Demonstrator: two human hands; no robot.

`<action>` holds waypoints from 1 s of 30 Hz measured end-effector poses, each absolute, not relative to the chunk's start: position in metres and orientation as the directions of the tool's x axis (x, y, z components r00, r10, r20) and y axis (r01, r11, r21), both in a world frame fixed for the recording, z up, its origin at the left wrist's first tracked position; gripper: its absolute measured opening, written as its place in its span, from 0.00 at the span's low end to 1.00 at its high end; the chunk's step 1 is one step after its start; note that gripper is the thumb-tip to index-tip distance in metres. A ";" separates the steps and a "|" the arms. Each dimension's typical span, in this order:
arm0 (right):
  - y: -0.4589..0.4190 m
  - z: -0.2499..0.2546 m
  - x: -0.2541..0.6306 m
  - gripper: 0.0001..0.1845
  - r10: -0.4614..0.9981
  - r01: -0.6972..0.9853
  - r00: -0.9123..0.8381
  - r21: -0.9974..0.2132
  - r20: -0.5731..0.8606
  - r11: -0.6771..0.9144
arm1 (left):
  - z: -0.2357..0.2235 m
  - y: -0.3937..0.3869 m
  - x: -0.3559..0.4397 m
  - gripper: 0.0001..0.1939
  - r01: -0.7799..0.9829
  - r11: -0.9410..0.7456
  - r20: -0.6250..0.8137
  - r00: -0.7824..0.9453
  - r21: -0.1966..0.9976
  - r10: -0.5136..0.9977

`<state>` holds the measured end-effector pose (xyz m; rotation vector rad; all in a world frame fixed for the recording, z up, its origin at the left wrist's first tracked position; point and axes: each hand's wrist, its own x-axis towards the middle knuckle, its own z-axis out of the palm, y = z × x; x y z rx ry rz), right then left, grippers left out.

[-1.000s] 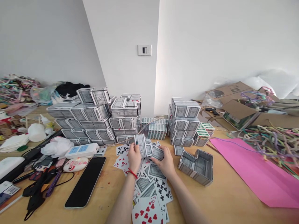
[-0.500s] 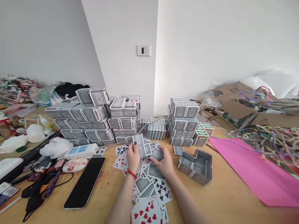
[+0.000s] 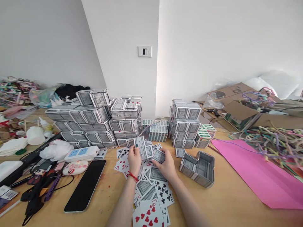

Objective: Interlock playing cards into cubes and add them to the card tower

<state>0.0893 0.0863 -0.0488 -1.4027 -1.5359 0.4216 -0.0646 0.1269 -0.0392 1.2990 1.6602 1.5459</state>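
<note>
My left hand (image 3: 134, 160) pinches a folded, grey-backed playing card piece (image 3: 141, 148) between thumb and fingers, its patterned back toward me. Close by on the right, my right hand (image 3: 167, 163) is closed on another grey-backed playing card (image 3: 159, 156). Its fingers partly cover that card. Under both hands lies a spread of loose playing cards (image 3: 163, 193), some face up and some face down. A nine of hearts (image 3: 148, 213) rests nearest to me. Right of my right hand stands an open box made of folded cards (image 3: 199, 173).
Stacks of card-built blocks stand at the back left (image 3: 90, 115) and back right (image 3: 186, 121). Bundled card decks (image 3: 159, 133) sit between them. A black phone (image 3: 85, 186), a power strip (image 3: 81, 153) and a glue gun (image 3: 35, 197) lie left. Pink paper (image 3: 262, 179) covers the right.
Both hands hold nearly the same pose with the same cards. The whole view has shifted very slightly.
</note>
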 end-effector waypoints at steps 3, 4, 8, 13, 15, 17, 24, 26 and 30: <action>0.085 -0.047 0.089 0.27 0.902 0.559 0.141 -0.785 0.407 0.267 | -0.042 0.128 -0.065 0.15 0.287 -0.115 0.229 -0.403 0.951 0.886; 0.085 -0.046 0.089 0.27 0.905 0.561 0.140 -0.785 0.402 0.262 | -0.043 0.129 -0.065 0.15 0.289 -0.110 0.225 -0.401 0.951 0.888; 0.085 -0.046 0.089 0.27 0.904 0.572 0.143 -0.779 0.402 0.256 | -0.048 0.131 -0.065 0.15 0.272 -0.108 0.211 -0.385 0.956 0.898; 0.086 -0.047 0.090 0.27 0.894 0.578 0.134 -0.766 0.428 0.280 | -0.049 0.129 -0.064 0.15 0.252 -0.147 0.229 -0.333 0.956 0.915; 0.086 -0.046 0.090 0.26 0.891 0.584 0.116 -0.756 0.439 0.296 | -0.048 0.129 -0.064 0.15 0.259 -0.182 0.261 -0.317 0.949 0.912; 0.086 -0.046 0.090 0.26 0.891 0.590 0.096 -0.746 0.445 0.309 | -0.048 0.130 -0.064 0.16 0.273 -0.199 0.282 -0.311 0.941 0.908; 0.086 -0.044 0.090 0.26 0.900 0.585 0.034 -0.739 0.434 0.334 | -0.050 0.132 -0.067 0.18 0.289 -0.183 0.267 -0.285 0.940 0.921; 0.085 -0.044 0.090 0.27 0.900 0.572 0.012 -0.741 0.435 0.351 | -0.049 0.132 -0.068 0.18 0.288 -0.179 0.263 -0.287 0.941 0.921; 0.084 -0.042 0.089 0.28 0.903 0.544 -0.020 -0.753 0.429 0.370 | -0.047 0.132 -0.068 0.17 0.264 -0.216 0.285 -0.256 0.940 0.924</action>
